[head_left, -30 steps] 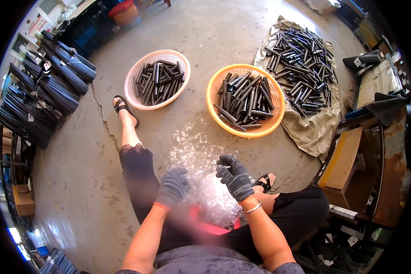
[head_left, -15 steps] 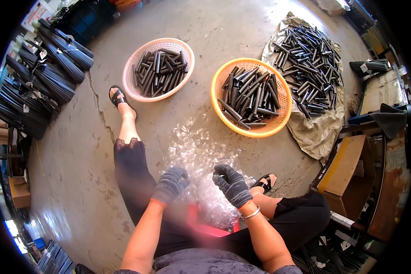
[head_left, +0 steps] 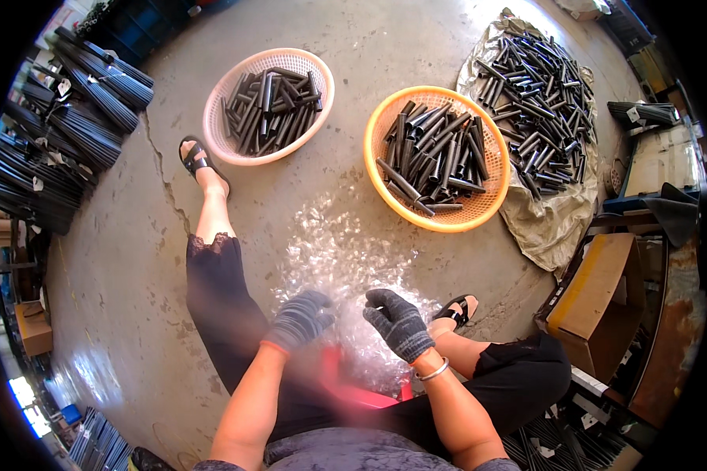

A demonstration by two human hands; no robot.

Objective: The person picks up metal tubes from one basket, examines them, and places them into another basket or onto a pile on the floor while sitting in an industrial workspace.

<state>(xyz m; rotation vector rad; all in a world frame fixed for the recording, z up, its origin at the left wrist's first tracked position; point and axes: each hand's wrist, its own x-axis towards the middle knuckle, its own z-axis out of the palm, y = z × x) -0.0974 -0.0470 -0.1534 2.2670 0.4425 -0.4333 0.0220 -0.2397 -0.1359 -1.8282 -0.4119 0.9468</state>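
My left hand (head_left: 297,320), in a grey knitted glove, is held above my lap with its fingers bent inward. Opposite it, a short gap away, is my right hand (head_left: 401,323) in a matching glove, its fingers curled and closed. Anything in their grip is too small or hidden to make out. Below and beyond both hands lies a heap of small clear plastic pieces (head_left: 334,243), spread over the floor between my legs. A blurred red object (head_left: 361,395) shows under the heap, close to my lap.
A pink basket (head_left: 213,118) and an orange basket (head_left: 371,161) hold short black tubes. More black tubes (head_left: 538,102) are piled on a cloth sheet (head_left: 562,224) at the right. Bundled black rods (head_left: 94,129) stand left; an opened cardboard box (head_left: 585,290) sits right.
My left hand has shifted slightly right and down, and my right hand slightly left and down. The view has tilted a little, with the baskets sitting higher. The clear heap looks the same.
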